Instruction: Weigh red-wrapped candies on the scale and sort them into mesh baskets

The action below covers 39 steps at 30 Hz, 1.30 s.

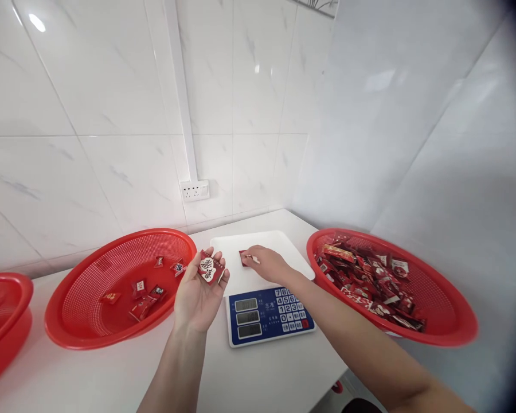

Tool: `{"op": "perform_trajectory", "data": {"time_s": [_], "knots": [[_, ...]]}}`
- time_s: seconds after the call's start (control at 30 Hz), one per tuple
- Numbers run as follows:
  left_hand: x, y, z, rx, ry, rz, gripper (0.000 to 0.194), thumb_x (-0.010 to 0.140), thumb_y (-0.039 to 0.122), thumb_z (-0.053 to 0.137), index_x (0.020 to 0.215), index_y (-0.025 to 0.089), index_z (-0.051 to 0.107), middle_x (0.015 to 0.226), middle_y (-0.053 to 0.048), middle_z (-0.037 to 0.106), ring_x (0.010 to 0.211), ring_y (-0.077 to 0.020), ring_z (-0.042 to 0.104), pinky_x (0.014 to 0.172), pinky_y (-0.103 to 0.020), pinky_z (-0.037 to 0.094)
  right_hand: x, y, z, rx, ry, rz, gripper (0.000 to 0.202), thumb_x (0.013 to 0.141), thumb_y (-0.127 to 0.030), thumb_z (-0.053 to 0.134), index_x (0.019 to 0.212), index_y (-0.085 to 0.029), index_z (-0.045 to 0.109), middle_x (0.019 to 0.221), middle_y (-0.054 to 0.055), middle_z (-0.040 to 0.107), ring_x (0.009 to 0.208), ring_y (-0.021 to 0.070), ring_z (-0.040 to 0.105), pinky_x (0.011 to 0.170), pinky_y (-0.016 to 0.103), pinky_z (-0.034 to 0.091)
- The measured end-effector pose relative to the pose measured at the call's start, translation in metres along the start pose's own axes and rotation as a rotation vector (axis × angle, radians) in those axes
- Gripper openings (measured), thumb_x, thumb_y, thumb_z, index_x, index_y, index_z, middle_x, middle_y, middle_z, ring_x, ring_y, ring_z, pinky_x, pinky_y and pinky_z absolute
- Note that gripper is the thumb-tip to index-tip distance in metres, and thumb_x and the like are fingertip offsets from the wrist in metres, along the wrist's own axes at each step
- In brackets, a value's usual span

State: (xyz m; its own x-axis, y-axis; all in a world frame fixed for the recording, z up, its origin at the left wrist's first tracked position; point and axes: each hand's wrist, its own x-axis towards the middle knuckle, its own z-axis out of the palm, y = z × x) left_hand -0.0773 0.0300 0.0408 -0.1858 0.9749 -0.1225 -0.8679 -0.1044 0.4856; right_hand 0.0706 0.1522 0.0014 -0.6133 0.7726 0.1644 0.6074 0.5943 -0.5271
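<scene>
My left hand [201, 289] is turned palm up, its fingers curled round a red packet [209, 268] with a white patch and dark characters. Over the white pan [223, 241] of a weighing scale [269, 315], my right hand [264, 263] pinches a small red packet [242, 258]. Whether that packet touches the pan I cannot tell. The scale has a blue front with grey displays on the left and white keys on the right. My right forearm passes over the keypad's right edge.
On the right stands a red basket [456, 312] heaped with red-wrapped packets [370, 275]. The red basket [90, 275] at left holds several scattered sweets [144, 307]. Another red basket [8, 344] is cut off at the left edge. A wall socket [195, 190] sits behind the white table [258, 378].
</scene>
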Motion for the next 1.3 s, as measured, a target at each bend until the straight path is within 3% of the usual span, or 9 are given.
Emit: {"op": "perform_trajectory", "data": {"time_s": [0.1, 0.2, 0.3, 0.43, 0.6, 0.77, 0.97, 1.13, 1.3], "knots": [[0.001, -0.019, 0.004, 0.046, 0.096, -0.011, 0.016, 0.089, 0.018, 0.046, 0.086, 0.015, 0.061, 0.087, -0.007, 0.061, 0.076, -0.0152, 0.061, 0.064, -0.027, 0.053, -0.015, -0.006, -0.009, 0.516, 0.199, 0.095, 0.039, 0.091, -0.046, 0.029, 0.113, -0.023, 0.052, 0.098, 0.005, 0.062, 0.056, 0.0101, 0.056, 0.051, 0.025, 0.045], [-0.002, -0.048, 0.007, 0.090, 0.180, -0.071, 0.011, 0.086, 0.016, 0.050, 0.083, 0.014, 0.060, 0.091, -0.009, 0.062, 0.082, -0.0167, 0.062, 0.067, -0.029, 0.055, -0.034, -0.021, -0.013, 1.234, 0.410, 0.101, 0.026, 0.084, -0.044, 0.050, 0.099, -0.024, 0.055, 0.084, -0.001, 0.059, 0.046, 0.0047, 0.046, 0.043, 0.019, 0.038], [-0.008, -0.073, 0.006, 0.168, 0.098, -0.205, 0.004, 0.081, 0.016, 0.060, 0.084, 0.014, 0.062, 0.085, -0.007, 0.063, 0.073, -0.0141, 0.061, 0.060, -0.026, 0.054, -0.055, -0.036, -0.013, 1.438, 0.499, 0.020, 0.018, 0.079, -0.036, 0.060, 0.093, -0.025, 0.057, 0.080, -0.004, 0.057, 0.049, 0.0041, 0.045, 0.043, 0.017, 0.037], [-0.013, -0.090, 0.003, 0.213, 0.027, -0.228, 0.010, 0.076, 0.013, 0.066, 0.085, 0.014, 0.064, 0.078, -0.003, 0.062, 0.063, -0.0095, 0.058, 0.050, -0.018, 0.050, -0.078, -0.044, -0.008, 1.289, 0.553, -0.035, 0.014, 0.082, -0.034, 0.056, 0.093, -0.025, 0.056, 0.086, -0.002, 0.057, 0.063, 0.0086, 0.053, 0.059, 0.022, 0.047], [-0.010, -0.090, 0.001, 0.248, 0.045, -0.123, 0.021, 0.070, 0.011, 0.070, 0.089, 0.016, 0.065, 0.078, -0.002, 0.064, 0.064, -0.0087, 0.058, 0.057, -0.018, 0.051, -0.097, -0.031, -0.003, 0.906, 0.513, 0.019, 0.028, 0.080, -0.037, 0.058, 0.105, -0.025, 0.052, 0.101, 0.004, 0.056, 0.096, 0.0170, 0.053, 0.080, 0.031, 0.046], [-0.007, -0.085, 0.000, 0.386, -0.056, 0.043, 0.029, 0.067, 0.023, 0.075, 0.093, 0.016, 0.064, 0.081, -0.001, 0.064, 0.071, -0.0107, 0.058, 0.062, -0.018, 0.048, -0.109, -0.017, -0.002, 0.782, 0.255, 0.130, 0.027, 0.083, -0.045, 0.049, 0.079, -0.019, 0.054, 0.068, -0.001, 0.055, 0.063, 0.0127, 0.050, 0.058, 0.025, 0.042], [-0.005, -0.081, 0.001, 0.503, -0.062, 0.080, 0.022, 0.068, 0.032, 0.073, 0.068, 0.015, 0.060, 0.060, 0.003, 0.057, 0.053, -0.0081, 0.049, 0.048, -0.017, 0.040, -0.114, -0.020, -0.010, 0.598, 0.216, 0.115, 0.027, 0.083, -0.041, 0.048, 0.068, -0.020, 0.052, 0.062, -0.003, 0.052, 0.058, 0.0120, 0.046, 0.055, 0.023, 0.037], [-0.008, -0.080, 0.001, 0.439, -0.011, 0.005, 0.025, 0.066, 0.034, 0.075, 0.069, 0.015, 0.059, 0.061, 0.003, 0.057, 0.054, -0.0087, 0.051, 0.048, -0.016, 0.041, -0.114, -0.024, -0.013, 0.694, 0.130, 0.096, 0.027, 0.084, -0.044, 0.047, 0.074, -0.020, 0.055, 0.063, -0.002, 0.055, 0.057, 0.0126, 0.049, 0.053, 0.023, 0.039], [-0.001, -0.074, -0.002, 0.438, -0.007, 0.060, 0.017, 0.073, 0.028, 0.070, 0.074, 0.016, 0.058, 0.064, 0.003, 0.055, 0.054, -0.0072, 0.049, 0.045, -0.015, 0.041, -0.108, -0.014, -0.009, 0.819, 0.162, 0.235, 0.031, 0.078, -0.046, 0.054, 0.064, -0.019, 0.051, 0.055, -0.003, 0.053, 0.050, 0.0105, 0.047, 0.048, 0.022, 0.035]]}}
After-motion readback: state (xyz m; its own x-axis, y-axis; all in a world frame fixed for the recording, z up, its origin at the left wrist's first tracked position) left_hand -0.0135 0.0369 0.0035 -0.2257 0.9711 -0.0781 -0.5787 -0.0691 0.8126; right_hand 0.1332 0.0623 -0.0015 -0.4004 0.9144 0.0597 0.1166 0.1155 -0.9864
